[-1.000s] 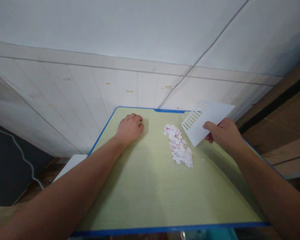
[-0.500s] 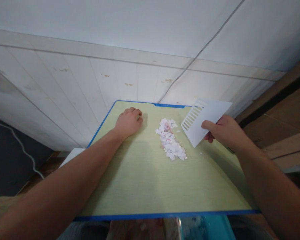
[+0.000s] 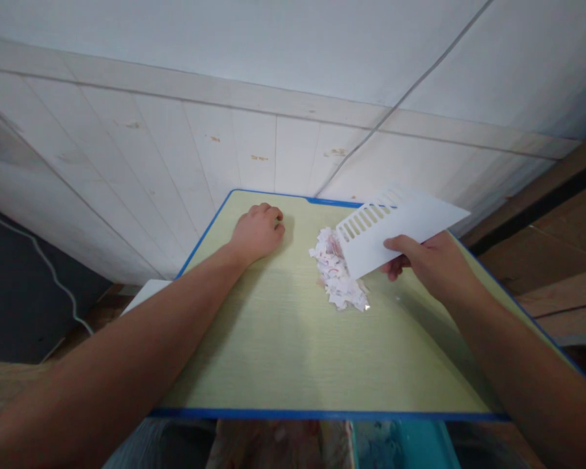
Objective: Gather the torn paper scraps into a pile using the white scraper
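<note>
My left hand [image 3: 258,232] rests on the table top [image 3: 254,352] toward its far left corner. Its fingers are loosely curled in, and I make out nothing held in them; the fingertips are mostly hidden. A stiff white sheet [image 3: 381,244] with a row of slots along one edge is in my right hand [image 3: 415,255], pinched between thumb and fingers. The sheet is held tilted, its slotted end toward a heap of torn paper scraps [image 3: 339,277] in the middle. It covers part of the heap from view; whether they touch I cannot tell.
The blue rim [image 3: 322,414] edges the table, which stands against a white plank wall [image 3: 234,143]. A grey cable [image 3: 381,120] runs down the wall behind it. A turquoise container [image 3: 420,446] is below the front edge. Cardboard-like brown boxes [image 3: 561,241] stand at right.
My right hand has moved the white sheet left, from beside the paper scraps to over their right side. My left hand has stayed in place on the table. The view has shifted slightly.
</note>
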`<state>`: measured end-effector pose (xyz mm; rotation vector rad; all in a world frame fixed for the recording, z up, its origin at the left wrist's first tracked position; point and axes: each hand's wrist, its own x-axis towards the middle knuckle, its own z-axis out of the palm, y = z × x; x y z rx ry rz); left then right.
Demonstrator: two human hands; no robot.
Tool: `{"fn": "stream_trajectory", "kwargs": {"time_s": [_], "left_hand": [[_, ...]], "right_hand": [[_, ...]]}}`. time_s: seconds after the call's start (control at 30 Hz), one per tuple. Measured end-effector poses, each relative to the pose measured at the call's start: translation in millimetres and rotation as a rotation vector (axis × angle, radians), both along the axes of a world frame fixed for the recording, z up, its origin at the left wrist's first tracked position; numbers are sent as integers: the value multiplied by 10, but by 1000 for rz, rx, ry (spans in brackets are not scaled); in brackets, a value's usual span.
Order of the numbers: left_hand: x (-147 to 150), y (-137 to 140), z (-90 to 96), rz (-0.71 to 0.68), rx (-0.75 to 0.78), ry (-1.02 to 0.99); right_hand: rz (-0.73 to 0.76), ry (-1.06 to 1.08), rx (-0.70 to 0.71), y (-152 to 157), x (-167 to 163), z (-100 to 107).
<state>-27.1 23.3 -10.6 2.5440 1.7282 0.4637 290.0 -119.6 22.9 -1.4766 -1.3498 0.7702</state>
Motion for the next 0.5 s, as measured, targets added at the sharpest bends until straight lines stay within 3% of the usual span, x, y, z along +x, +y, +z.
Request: {"fn": "stream_trajectory", "kwargs": {"time_s": [0.13, 0.3, 0.37, 0.5], "left_hand": [[2, -11, 13, -2, -5, 4], [4, -8, 2, -9, 6, -9], [7, -11, 6, -8, 2, -8], [7, -19, 18, -6, -4, -10]], "right_hand": [[113, -7, -45, -15, -112, -48], [-27, -43, 36, -35, -142, -43], [-9, -17, 69, -55, -220, -52], [120, -30, -48, -57, -341, -82]]}}
